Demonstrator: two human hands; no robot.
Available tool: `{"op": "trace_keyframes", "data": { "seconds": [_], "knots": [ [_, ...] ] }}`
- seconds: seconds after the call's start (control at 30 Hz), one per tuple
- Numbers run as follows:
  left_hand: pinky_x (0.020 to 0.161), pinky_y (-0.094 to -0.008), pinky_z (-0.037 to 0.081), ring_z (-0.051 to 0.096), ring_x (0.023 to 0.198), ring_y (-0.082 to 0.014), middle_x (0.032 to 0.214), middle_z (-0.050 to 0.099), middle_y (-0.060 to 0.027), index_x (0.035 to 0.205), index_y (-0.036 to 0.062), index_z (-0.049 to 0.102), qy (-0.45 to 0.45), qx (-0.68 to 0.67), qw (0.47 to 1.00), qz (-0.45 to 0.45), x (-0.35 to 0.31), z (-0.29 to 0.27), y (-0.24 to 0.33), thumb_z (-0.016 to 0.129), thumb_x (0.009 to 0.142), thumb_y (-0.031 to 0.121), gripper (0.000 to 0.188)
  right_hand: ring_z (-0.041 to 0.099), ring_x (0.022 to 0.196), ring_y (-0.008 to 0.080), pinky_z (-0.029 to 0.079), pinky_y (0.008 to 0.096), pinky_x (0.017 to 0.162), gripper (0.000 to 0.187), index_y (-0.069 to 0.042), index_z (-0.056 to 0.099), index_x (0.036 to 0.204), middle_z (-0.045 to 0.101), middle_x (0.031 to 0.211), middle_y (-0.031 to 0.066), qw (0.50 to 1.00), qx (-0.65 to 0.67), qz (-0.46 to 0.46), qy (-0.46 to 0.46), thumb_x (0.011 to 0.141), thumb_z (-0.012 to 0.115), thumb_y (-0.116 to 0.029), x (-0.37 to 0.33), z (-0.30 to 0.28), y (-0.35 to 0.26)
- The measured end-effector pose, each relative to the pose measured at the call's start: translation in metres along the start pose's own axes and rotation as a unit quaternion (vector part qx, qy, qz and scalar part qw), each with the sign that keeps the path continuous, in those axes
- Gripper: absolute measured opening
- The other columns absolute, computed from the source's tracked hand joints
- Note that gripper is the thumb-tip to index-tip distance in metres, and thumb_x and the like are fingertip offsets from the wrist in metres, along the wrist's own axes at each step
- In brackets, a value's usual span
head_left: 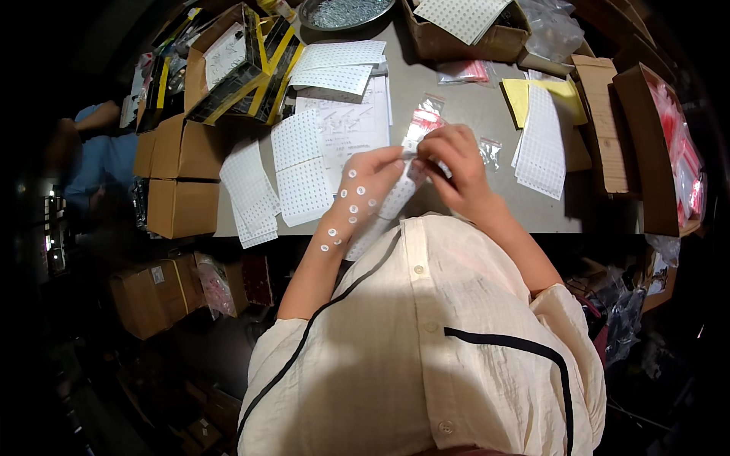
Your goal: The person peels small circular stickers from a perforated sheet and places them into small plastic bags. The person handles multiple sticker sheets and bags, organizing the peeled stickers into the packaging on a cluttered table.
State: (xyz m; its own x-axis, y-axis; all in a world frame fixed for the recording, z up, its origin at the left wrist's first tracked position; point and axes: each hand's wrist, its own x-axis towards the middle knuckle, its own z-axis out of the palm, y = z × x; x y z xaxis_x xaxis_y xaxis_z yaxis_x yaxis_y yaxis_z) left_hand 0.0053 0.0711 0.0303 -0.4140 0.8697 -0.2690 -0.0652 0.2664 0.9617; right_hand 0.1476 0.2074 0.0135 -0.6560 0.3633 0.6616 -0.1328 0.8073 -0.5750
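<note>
My left hand (370, 173) and my right hand (460, 169) meet over the near edge of the grey table, fingers pinched together. Between the fingertips is a small pale piece, mostly covered, too small to name. Several round white stickers (353, 209) are stuck to the back of my left hand and wrist. Below the hands, a sheet of small round labels (395, 199) slants toward my body, partly hidden by my left hand. Just beyond the fingertips lie small clear zip bags with red strips (427, 118). Another small clear bag (490, 152) rests right of my right hand.
Label sheets (308, 163) and written papers (353, 125) cover the table's left part; more label sheets (541, 140) lie right, by a yellow sheet (515, 102). Cardboard boxes (182, 205) flank the left; a box of red-striped bags (658, 152) stands right. A metal bowl (346, 24) is far back.
</note>
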Motion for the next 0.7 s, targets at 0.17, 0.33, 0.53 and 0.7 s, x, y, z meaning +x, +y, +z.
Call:
{"op": "trace_keyframes", "data": {
  "seconds": [0.17,0.33,0.53,0.7],
  "knots": [
    [0.08,-0.0267,0.053,0.067,0.087,-0.0129,0.102,0.072,-0.0094,0.122,-0.0058,0.066,0.058,-0.074,0.995,-0.037,-0.006,-0.019,0.011,0.058,0.094,0.006,0.031,0.056,0.094,0.0327,0.043,0.041,0.085,0.015,-0.002,0.061,0.096,0.062,0.094,0.012,0.987,0.009,0.148,0.053,0.084,0.066,-0.007,-0.018,-0.037,0.051],
    [0.088,-0.0253,0.047,0.063,0.093,-0.012,0.105,0.071,-0.0079,0.122,-0.0052,0.066,0.089,-0.051,0.994,-0.045,-0.01,-0.045,-0.011,0.061,0.092,0.01,0.034,0.058,0.098,0.0321,0.044,0.0412,0.088,0.017,-0.004,0.062,0.1,0.065,0.097,0.0124,0.974,-0.027,0.148,-0.172,0.086,0.066,-0.011,-0.065,-0.043,0.075],
    [0.081,-0.0236,0.046,0.06,0.087,-0.0097,0.098,0.069,-0.0044,0.118,-0.0055,0.067,0.084,-0.037,0.995,-0.048,-0.013,-0.047,-0.018,0.061,0.093,0.01,0.03,0.06,0.094,0.0305,0.045,0.0419,0.086,0.019,-0.005,0.065,0.1,0.066,0.089,0.0108,0.956,-0.097,0.183,-0.205,0.082,0.068,-0.013,-0.089,-0.051,0.079],
    [0.073,-0.0224,0.048,0.059,0.081,-0.0078,0.094,0.067,-0.0032,0.115,-0.0064,0.067,0.109,-0.041,0.992,-0.047,-0.013,-0.049,-0.021,0.06,0.094,0.007,0.026,0.06,0.065,0.0182,0.046,0.0317,0.061,0.016,-0.002,0.064,0.085,0.062,0.072,0.0078,0.909,0.057,0.391,-0.135,0.082,0.07,-0.017,-0.086,-0.057,0.09]
  ]
}}
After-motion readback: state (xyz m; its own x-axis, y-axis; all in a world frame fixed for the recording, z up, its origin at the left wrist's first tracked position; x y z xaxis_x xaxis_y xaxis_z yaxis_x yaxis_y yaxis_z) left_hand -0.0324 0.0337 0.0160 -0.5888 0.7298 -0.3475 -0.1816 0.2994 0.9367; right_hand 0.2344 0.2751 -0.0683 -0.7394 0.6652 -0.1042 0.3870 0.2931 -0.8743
